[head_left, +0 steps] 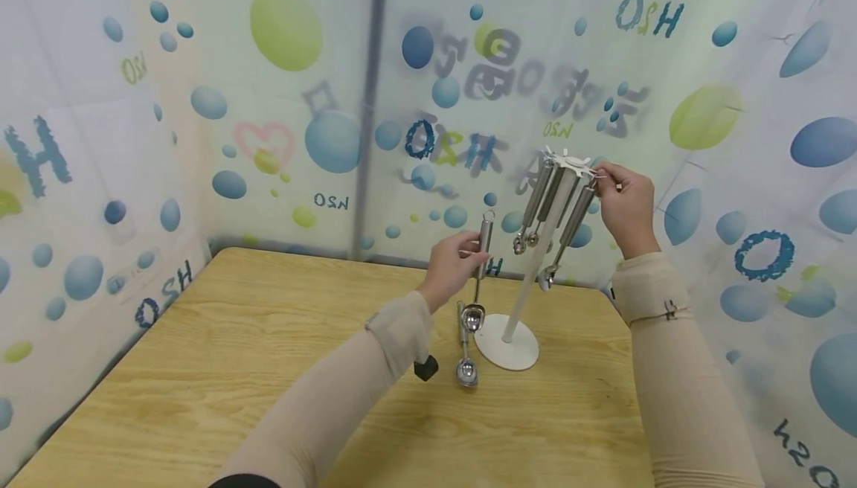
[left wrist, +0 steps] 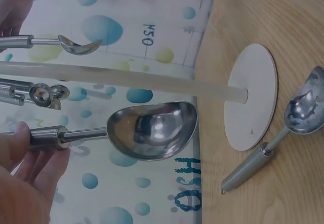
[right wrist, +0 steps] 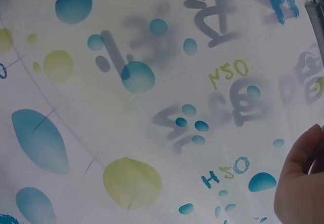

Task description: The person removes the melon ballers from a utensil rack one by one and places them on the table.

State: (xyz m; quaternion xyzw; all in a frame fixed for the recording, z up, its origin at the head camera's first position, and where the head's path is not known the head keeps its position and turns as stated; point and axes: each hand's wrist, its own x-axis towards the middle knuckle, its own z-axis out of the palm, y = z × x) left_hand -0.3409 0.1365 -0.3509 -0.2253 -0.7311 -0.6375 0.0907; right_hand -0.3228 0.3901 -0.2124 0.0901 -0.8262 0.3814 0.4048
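Note:
My left hand (head_left: 455,265) grips the handle of a steel ice cream scoop (left wrist: 152,130), its bowl hanging downward, left of a white utensil rack (head_left: 525,291). At the top of the rack, my right hand (head_left: 626,201) pinches the end of a hook between thumb and forefinger. Just below those fingers a hanging scoop (head_left: 547,276) dangles from the rack. Several smaller metal utensils (head_left: 529,239) hang on the rack's other side. Another ice cream scoop (head_left: 466,373) lies on the table beside the round base (left wrist: 250,127). The right wrist view shows my right hand only partly.
The wooden table (head_left: 288,339) meets a patterned curtain (head_left: 281,198) at the back and sides. A small black object (head_left: 425,367) shows beside my left sleeve; whether it lies on the table or is fixed to the wrist is unclear.

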